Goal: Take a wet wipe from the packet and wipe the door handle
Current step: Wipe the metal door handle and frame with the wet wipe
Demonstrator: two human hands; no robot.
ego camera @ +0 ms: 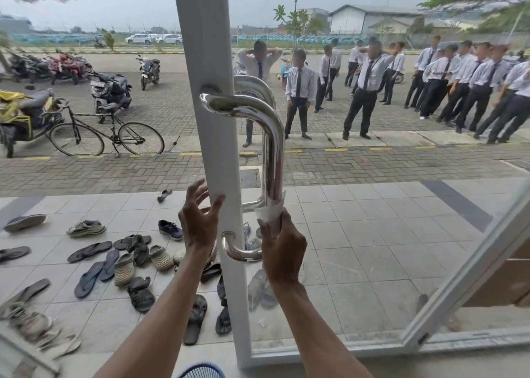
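Door handle [274,148], a polished chrome bar bent into a tall loop, runs up the middle of the frame with its long axis vertical, fixed to the white door frame [212,119] by a rosette near the top and another at lower centre. Right hand [282,251] sits at the lower end of the straight run, clenched around the bar with the wet wipe [271,211] bunched between palm and metal; a white tuft of it sticks out just above the fist. From that hand nearly all of the bar lies straight above, toward the upper centre of the frame, so the stroke to come looks like a slide upward along the vertical axis, then round the top bend. Left hand [200,223] is released, fingers spread, resting against the door frame just left of the handle, seemingly steadying the door; it is farther from the bar than the right. No packet is in view. Through the glass, scattered sandals [94,251] lie lower left on the tiles.
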